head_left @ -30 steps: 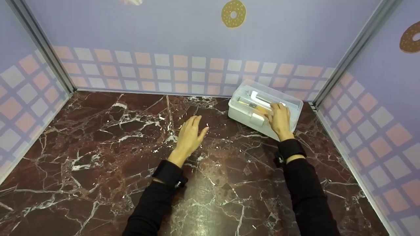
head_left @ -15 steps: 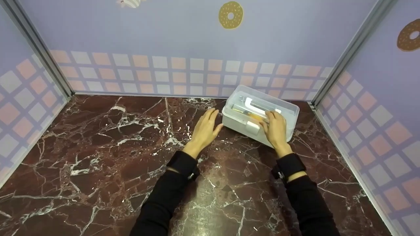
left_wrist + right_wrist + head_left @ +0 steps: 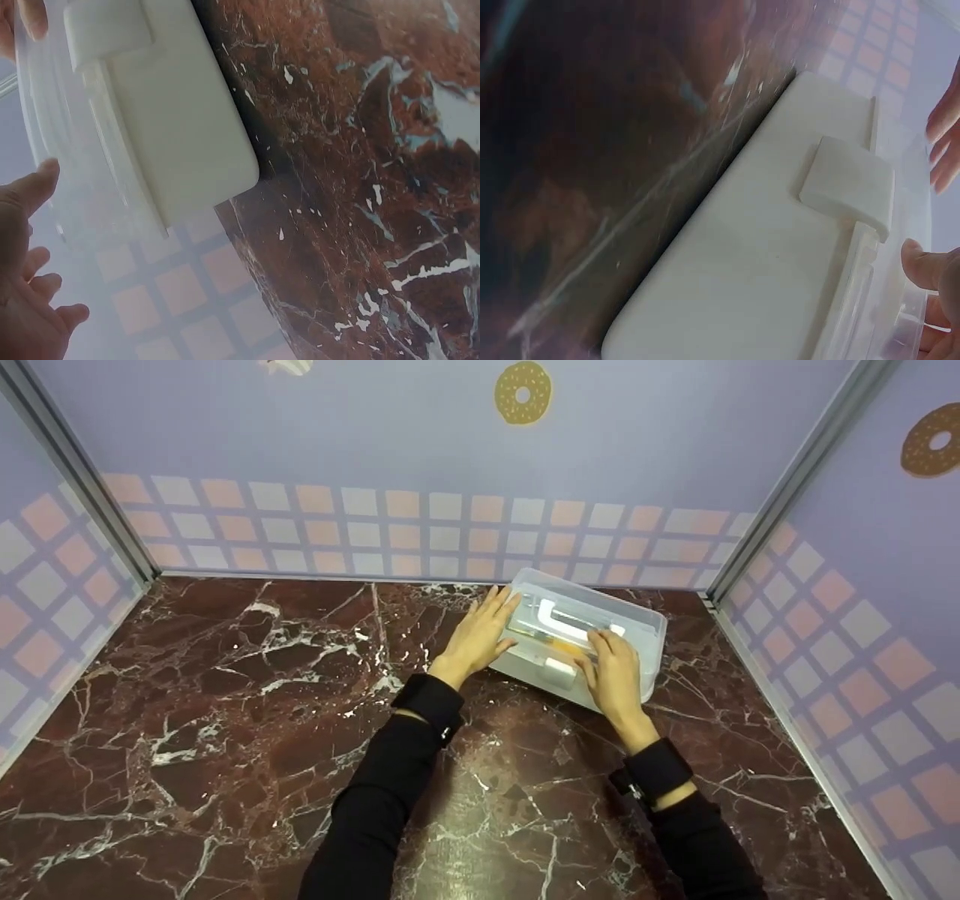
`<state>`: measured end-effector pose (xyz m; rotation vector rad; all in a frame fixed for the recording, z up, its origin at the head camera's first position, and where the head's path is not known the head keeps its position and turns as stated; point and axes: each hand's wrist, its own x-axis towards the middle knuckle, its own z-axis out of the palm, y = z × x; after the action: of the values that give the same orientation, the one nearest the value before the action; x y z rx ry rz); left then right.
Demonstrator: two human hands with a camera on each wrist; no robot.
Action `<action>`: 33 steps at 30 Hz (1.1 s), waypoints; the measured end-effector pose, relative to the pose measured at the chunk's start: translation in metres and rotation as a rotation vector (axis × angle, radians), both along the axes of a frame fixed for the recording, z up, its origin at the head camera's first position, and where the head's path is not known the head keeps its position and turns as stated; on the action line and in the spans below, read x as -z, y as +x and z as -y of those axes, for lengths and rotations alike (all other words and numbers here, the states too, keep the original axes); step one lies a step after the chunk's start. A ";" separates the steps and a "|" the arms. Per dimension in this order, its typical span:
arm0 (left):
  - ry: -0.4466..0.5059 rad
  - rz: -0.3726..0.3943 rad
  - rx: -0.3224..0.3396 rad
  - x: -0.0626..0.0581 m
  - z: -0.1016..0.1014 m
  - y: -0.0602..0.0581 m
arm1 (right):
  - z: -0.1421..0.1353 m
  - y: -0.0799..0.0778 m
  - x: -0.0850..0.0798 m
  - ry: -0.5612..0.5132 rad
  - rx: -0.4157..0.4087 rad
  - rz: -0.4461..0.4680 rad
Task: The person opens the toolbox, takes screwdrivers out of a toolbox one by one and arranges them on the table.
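the closed box (image 3: 585,611) is set far right on the bench (image 3: 247,765), reached but seemingly not lifted, its left end touched by the straight fingers of the left hand (image 3: 474,636), while the grip of the right hand (image 3: 618,675) on its handle (image 3: 551,621) cannot be told.

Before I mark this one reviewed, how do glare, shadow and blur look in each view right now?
Head: pale glare on the table at bottom centre; left wrist: milky haze over the wall and clear lid, dark shadow along the bottom edge of the box; right wrist: table dark and blurry at far left, wall washed out.
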<state>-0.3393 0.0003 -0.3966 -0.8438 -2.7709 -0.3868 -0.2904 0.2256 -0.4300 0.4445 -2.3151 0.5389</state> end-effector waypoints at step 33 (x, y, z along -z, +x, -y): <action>0.022 -0.306 -0.137 0.014 0.025 0.120 | 0.001 0.040 0.002 0.000 -0.440 -0.012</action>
<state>-0.2194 -0.0249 -0.4104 -0.6427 -2.5161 -0.2395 -0.2507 0.2247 -0.4319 0.9645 -2.2088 0.7396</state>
